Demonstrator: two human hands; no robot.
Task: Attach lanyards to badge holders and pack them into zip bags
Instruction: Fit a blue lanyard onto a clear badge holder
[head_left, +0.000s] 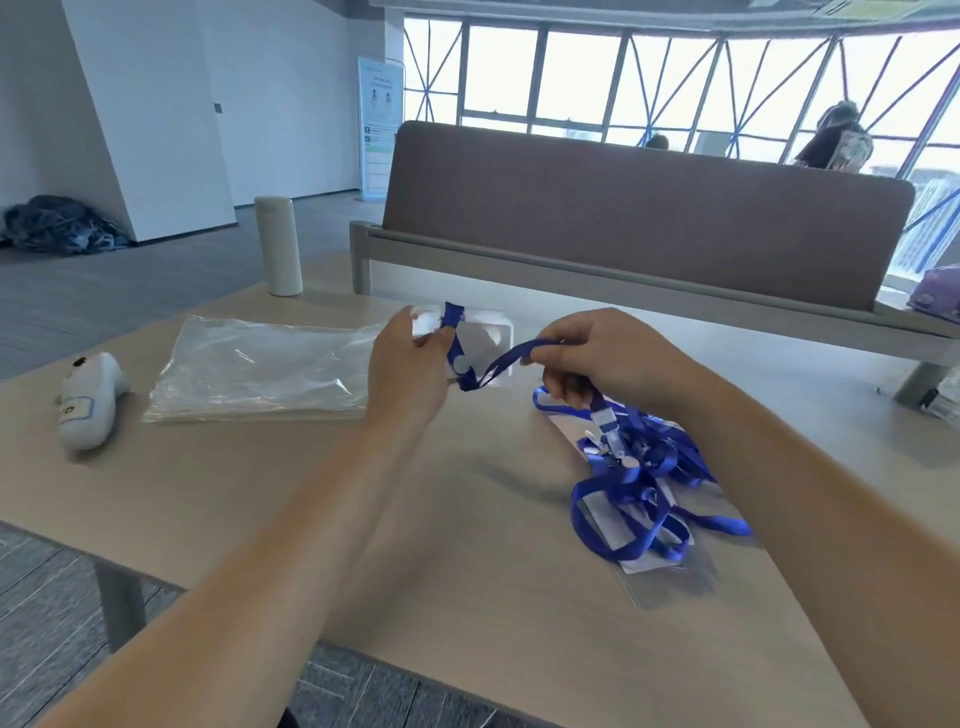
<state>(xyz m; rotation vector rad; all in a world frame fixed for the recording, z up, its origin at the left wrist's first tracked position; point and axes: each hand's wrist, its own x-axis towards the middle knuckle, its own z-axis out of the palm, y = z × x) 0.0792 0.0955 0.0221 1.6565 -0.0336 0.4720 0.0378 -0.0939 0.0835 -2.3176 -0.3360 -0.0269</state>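
My left hand holds a clear badge holder above the table, with a blue lanyard wrapped over its front. My right hand pinches the same lanyard strap to the right of the holder, and a clear clip hangs below its fingers. A pile of blue lanyards and badge holders lies on the table under my right wrist. A stack of clear zip bags lies flat to the left of my left hand.
A white hand-held device lies at the table's left edge. A tall white bottle stands at the back left. A brown padded divider runs along the table's far side. A purple object sits at far right.
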